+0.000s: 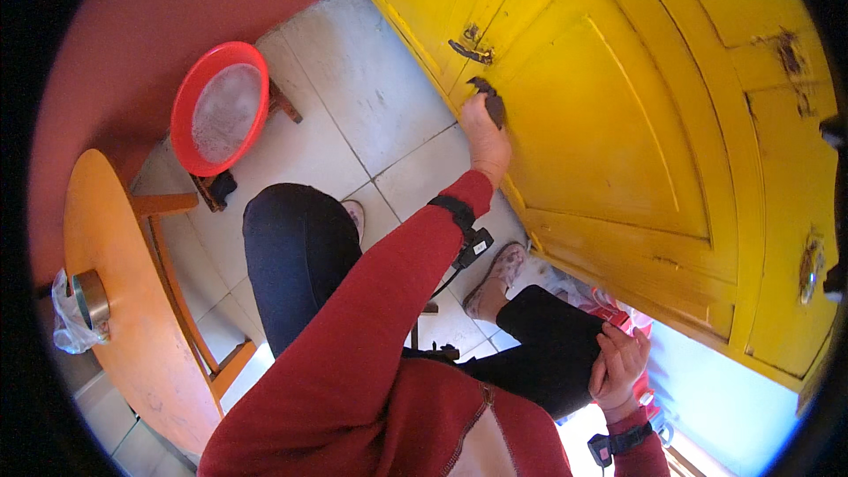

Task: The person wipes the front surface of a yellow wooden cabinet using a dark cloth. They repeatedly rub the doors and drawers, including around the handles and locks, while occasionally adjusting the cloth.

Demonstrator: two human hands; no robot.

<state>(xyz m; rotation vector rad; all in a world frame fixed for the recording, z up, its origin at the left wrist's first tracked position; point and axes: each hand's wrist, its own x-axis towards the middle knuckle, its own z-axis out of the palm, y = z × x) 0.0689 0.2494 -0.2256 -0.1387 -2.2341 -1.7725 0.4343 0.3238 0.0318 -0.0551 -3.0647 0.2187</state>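
Observation:
My left hand (485,134) reaches out to a yellow cabinet (592,115) and is closed around a dark, crumpled rag (491,104). The rag lies against the edge of the cabinet door, just below a dark, worn metal handle (471,52). My right hand (620,362) rests on my bent knee, its fingers laid loosely along the dark trousers with nothing visible in them. Both wrists carry a black strap with a small device.
A red basin (182,115) of sudsy water stands on a low wooden stool (285,104) by the red wall. At left, a round orange table (132,300) bears a tin (92,299) and a clear plastic bag (69,322). Red and clear plastic packaging (609,307) lies by the cabinet's base.

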